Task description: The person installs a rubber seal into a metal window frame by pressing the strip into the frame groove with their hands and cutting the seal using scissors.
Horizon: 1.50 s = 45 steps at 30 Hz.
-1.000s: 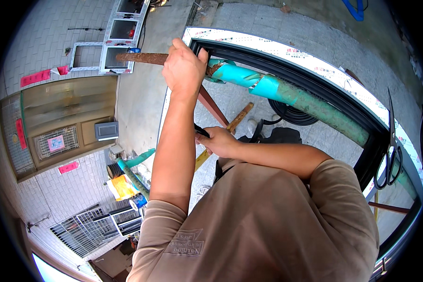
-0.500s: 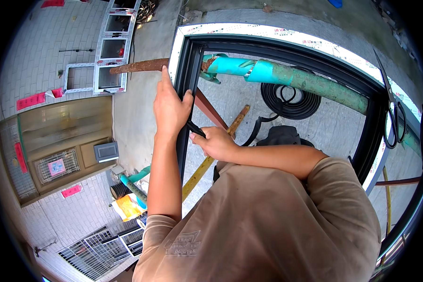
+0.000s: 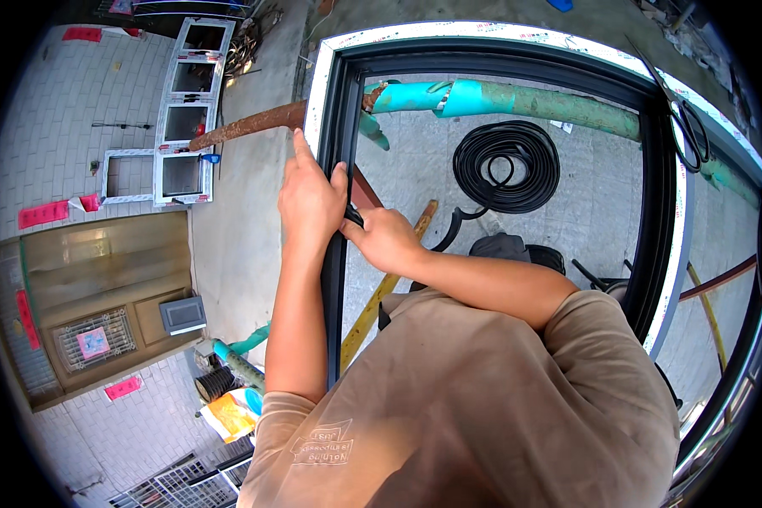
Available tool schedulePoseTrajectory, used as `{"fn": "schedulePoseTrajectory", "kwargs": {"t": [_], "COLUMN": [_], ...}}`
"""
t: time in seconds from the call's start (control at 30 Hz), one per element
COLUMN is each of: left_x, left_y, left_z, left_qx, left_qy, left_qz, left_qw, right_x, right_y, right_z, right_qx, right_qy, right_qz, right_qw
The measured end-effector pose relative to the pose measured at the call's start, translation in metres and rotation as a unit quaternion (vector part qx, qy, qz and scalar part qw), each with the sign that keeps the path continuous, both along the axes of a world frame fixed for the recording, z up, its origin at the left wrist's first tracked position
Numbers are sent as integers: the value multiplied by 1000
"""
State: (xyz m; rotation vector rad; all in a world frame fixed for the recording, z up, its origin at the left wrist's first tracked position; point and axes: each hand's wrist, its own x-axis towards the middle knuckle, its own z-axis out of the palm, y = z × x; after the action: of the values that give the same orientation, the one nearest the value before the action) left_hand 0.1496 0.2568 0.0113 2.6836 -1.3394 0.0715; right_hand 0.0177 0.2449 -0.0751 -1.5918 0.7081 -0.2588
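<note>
A large window frame (image 3: 340, 127), black inside with white printed film on its outer face, lies in front of me. My left hand (image 3: 309, 193) grips its left side, index finger stretched along the outer edge and thumb on the inner black profile. Beside it, my right hand (image 3: 387, 243) pinches a black rubber strip (image 3: 353, 217) against the inner side of that profile. Its fingertips are partly hidden. Below the frame opening sits a coil of black strip (image 3: 535, 146), whose loose tail (image 3: 459, 222) runs toward my right forearm.
Scissors (image 3: 692, 140) rest on the frame's right corner. A turquoise-wrapped pipe (image 3: 559, 108) and a rusty pipe (image 3: 250, 127) cross under the frame. A yellow bar (image 3: 367, 320) slants below my right hand. White-edged panels (image 3: 184, 123) lie at the far left.
The view has shifted, and the whole coil now shows. My right hand has moved up closer to my left hand, and less strip shows between them. My left hand keeps its hold.
</note>
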Motion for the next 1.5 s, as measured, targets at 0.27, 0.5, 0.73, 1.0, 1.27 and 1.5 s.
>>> {"fn": "schedulePoseTrajectory", "kwargs": {"t": [0.27,0.5,0.73,1.0,1.27,1.5], "left_x": [1,16,6,8,19,22], "left_y": [-3,-7,-18,-15,-5,-1], "left_z": [-3,-1,5,5,-12,-11], "left_qx": [-24,-36,3,11,-12,-23], "left_qy": [9,67,47,36,38,36], "left_qz": [20,32,70,51,13,-13], "left_qw": [999,997,996,998,999,999], "right_x": [9,2,6,6,12,20], "right_y": [6,5,7,5,8,17], "right_z": [-6,3,2,17,4,2], "right_qx": [-35,-5,-25,41,122,133], "right_qy": [42,28,28,38,43,20], "right_qz": [-20,-19,-21,-8,-13,-43], "right_qw": [998,999,999,998,992,990]}}
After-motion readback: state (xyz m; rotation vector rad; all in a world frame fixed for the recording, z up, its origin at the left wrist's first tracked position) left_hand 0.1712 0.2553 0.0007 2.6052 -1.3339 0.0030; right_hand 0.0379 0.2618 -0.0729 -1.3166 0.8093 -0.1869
